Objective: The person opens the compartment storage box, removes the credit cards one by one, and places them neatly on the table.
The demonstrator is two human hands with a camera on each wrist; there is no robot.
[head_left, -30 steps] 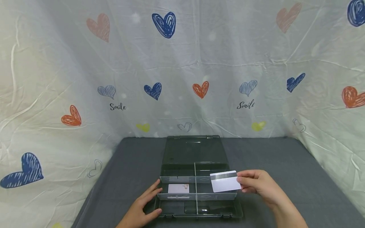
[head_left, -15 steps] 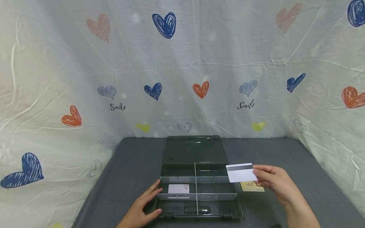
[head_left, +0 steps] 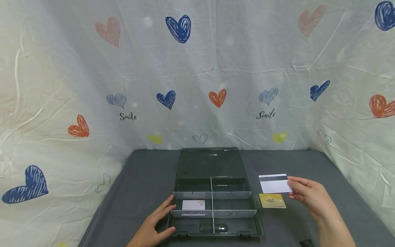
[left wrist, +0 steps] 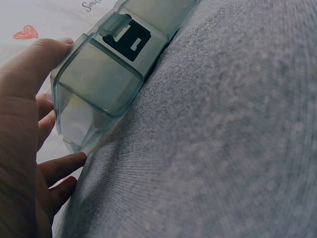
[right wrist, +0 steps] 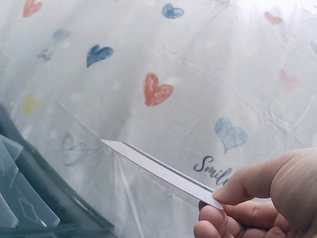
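My right hand [head_left: 308, 192] pinches the right end of a white card [head_left: 275, 185] with a dark magnetic stripe, between thumb and fingers. The card is raised to the right of a translucent dark green compartment box [head_left: 257, 226]; in the right wrist view the card [right wrist: 158, 168] shows nearly edge-on. A yellow card [head_left: 273, 201] lies on the table beside the box, just in front of the white one. My left hand [head_left: 154, 223] rests at the box's left side, fingers spread; its wrist view shows thumb and fingers touching the box [left wrist: 94, 74] at one end.
The box's lid [head_left: 211, 163] lies open at the back. Another white card [head_left: 193, 204] sits in the left middle compartment, and a dark oval object [head_left: 220, 227] shows in the front row. A black item [head_left: 306, 243] is partly in view at the table's front right.
My right hand has carried the white card rightward and away from over the box, past the yellow card, which is now fully uncovered. The left hand has stayed in place.
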